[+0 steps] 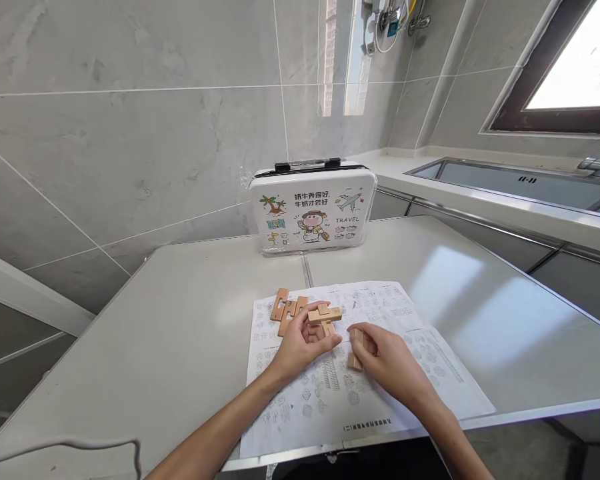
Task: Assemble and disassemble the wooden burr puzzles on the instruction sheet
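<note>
My left hand (305, 337) grips some interlocked wooden puzzle pieces (325, 315), fitted crosswise, above a printed sheet (380, 400). A short distance to the right, my right hand (385, 353) has its fingers closed on a notched wooden puzzle piece (355, 360), partly hidden by those fingers. The two hands are apart. Several flat notched wooden pieces (282, 303) lie on the sheet behind my left hand, which covers part of them. Small line drawings cover the sheet.
Against the tiled wall stands a white case (313, 213) with cartoon prints and a black handle, wrapped in clear film. A sink (520, 180) is set into the counter at right. The pale table (180, 333) ends at a front edge near my body.
</note>
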A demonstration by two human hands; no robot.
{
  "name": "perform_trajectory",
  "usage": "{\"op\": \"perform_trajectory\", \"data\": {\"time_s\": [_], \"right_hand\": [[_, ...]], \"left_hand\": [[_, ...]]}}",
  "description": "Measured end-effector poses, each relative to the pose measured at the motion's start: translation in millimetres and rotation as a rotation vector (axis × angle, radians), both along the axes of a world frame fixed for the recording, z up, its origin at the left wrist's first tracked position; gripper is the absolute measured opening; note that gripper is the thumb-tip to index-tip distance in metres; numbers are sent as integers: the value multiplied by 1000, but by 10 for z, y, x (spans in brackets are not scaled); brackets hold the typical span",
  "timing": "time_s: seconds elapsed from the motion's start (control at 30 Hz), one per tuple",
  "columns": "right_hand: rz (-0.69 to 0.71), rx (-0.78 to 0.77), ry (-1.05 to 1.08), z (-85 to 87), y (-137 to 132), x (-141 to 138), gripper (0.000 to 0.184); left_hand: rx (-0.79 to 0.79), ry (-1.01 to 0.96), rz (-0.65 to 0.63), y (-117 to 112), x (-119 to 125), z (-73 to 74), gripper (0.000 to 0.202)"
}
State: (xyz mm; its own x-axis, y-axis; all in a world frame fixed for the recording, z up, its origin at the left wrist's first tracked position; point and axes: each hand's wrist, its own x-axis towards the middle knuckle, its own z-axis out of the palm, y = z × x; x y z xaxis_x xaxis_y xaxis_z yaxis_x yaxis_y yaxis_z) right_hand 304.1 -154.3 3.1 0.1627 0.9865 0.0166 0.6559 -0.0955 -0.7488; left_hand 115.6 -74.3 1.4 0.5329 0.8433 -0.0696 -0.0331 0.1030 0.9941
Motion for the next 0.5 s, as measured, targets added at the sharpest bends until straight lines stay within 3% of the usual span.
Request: {"op": "perform_trajectory", "data": {"time_s": [0.2, 0.33, 0.5], "right_hand": [[11, 20, 152, 95, 93, 202, 30], [101, -71, 352, 146, 200, 211, 36], [102, -93, 538, 197, 270, 137, 41]], "left_hand": [[171, 134, 52, -38, 9, 28, 72], [290, 205, 59, -23, -4, 1, 71], [307, 264, 63, -13, -24, -42, 75]]}}
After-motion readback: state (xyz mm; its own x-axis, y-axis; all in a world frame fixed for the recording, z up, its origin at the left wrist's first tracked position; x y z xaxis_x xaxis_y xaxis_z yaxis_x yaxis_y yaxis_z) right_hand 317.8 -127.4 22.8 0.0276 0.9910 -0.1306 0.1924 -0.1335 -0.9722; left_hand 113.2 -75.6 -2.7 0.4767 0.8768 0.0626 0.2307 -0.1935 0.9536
